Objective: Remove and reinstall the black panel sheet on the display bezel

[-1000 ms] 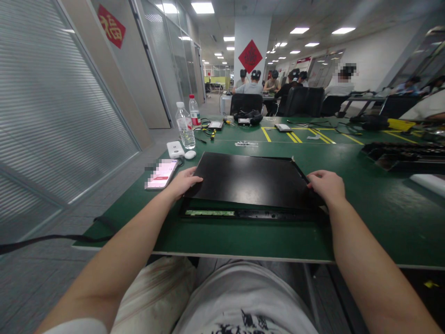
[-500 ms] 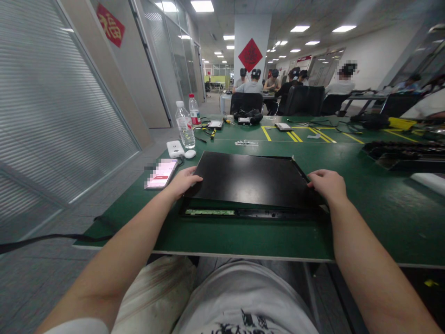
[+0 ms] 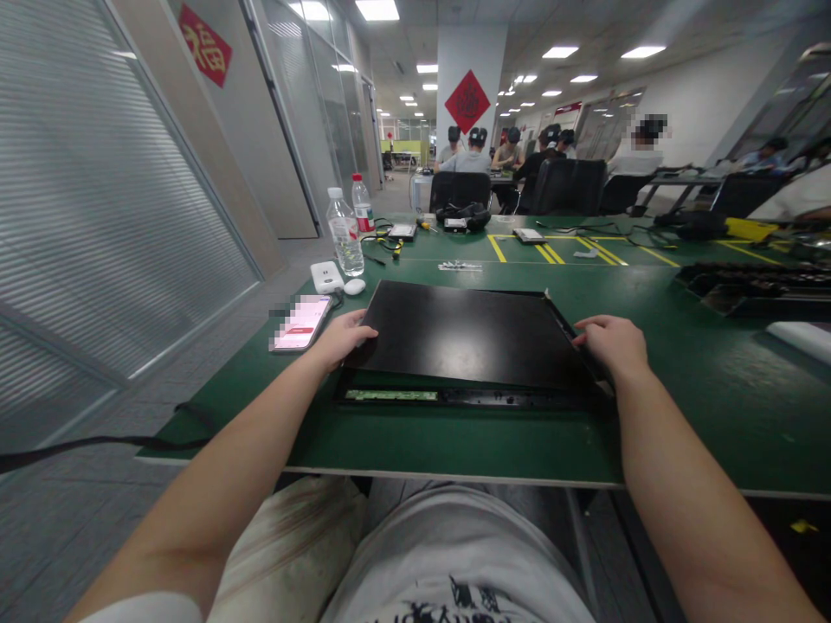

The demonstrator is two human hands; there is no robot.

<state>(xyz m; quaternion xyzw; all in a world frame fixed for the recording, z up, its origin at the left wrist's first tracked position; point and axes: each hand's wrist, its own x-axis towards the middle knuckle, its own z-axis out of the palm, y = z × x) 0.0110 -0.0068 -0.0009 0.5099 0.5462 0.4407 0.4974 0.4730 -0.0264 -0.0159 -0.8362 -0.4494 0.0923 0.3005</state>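
Arms (image 3: 250, 437) outstretched: black panel (image 3: 454, 333), near front edge of worktop (image 3: 454, 446), pinched at left rim by left hand (image 3: 341, 340), thumb (image 3: 369, 332) uppermost; right hand (image 3: 614, 342) curled at right side, grip can't be told. "福" displayed on red diamond (image 3: 206, 45).

Green table (image 3: 701, 407) across the middle: black frame (image 3: 519, 399) lower center, smartphone (image 3: 305, 327) and two plastic bottles (image 3: 345, 234) (one's red-capped) left of center, hard drive (image 3: 529, 236) upper right of center, yellow tape strips (image 3: 498, 250) around there too.

A red diamond (image 3: 206, 46) (at left) reads "福".
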